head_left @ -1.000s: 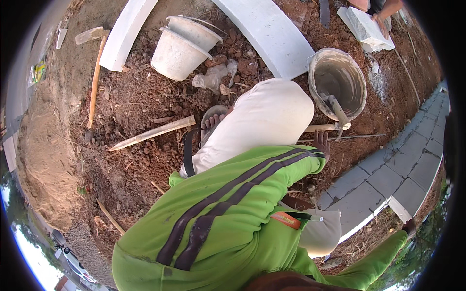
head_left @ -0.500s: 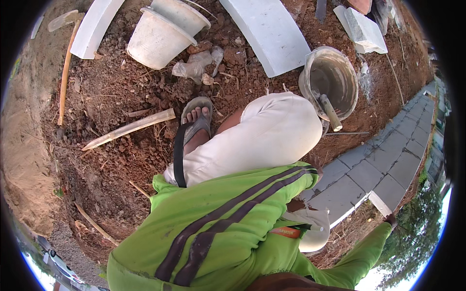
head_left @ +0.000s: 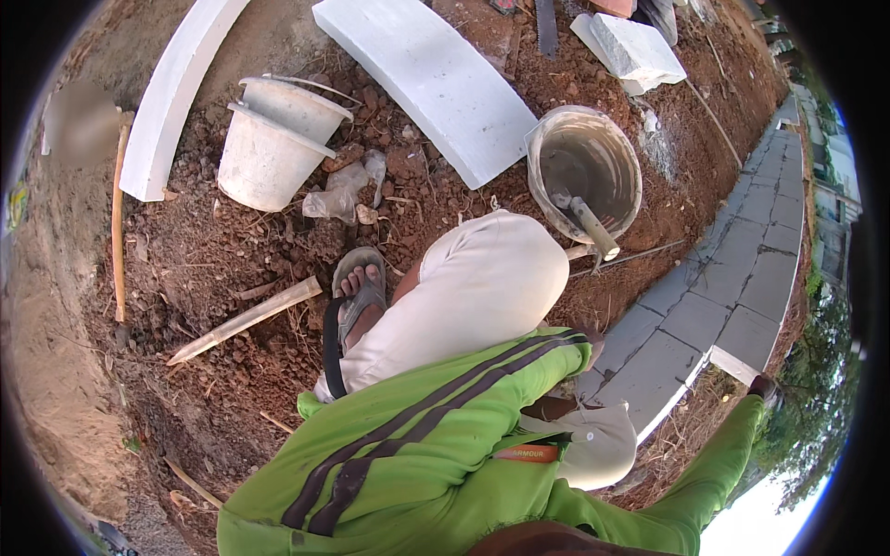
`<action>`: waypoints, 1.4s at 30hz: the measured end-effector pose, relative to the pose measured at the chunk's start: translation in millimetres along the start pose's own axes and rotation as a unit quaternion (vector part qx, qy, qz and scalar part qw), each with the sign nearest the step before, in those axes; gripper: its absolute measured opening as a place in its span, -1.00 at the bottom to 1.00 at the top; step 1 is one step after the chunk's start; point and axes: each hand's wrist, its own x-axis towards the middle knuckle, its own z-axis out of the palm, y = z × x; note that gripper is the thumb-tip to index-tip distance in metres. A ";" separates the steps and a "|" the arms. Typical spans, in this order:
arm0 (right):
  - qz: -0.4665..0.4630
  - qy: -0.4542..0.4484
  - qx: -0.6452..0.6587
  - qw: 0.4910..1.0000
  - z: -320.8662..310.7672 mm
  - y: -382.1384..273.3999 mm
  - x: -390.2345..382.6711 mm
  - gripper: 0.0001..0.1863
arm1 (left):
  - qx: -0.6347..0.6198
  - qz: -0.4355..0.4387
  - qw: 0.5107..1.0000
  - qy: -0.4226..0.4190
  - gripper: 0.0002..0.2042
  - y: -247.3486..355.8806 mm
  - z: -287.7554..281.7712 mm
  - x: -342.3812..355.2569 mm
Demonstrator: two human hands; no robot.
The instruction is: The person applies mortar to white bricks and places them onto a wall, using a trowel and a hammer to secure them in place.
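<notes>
Risk: mortar bucket (head_left: 584,167) at 1 o'clock, trowel handle (head_left: 591,228) overhanging; knee may tip it. Right hand (head_left: 762,386) grip: cannot tell.

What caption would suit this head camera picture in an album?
Crouched on red soil in a green top, beside a mortar bucket holding a trowel and a row of grey pavers.

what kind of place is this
Most likely an outdoor paving or kerb-laying site. Red-brown dug-up soil covers the ground, a row of grey paving slabs runs along one side, and a mortar-caked bucket with a tool handle in it stands near white curved kerb pieces.
</notes>
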 end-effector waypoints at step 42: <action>0.126 0.024 0.117 0.985 34.6 140.8 -479.7 -0.78 | 0.158 0.243 0.947 0.140 -0.46 -152.4 -82.7 -4.1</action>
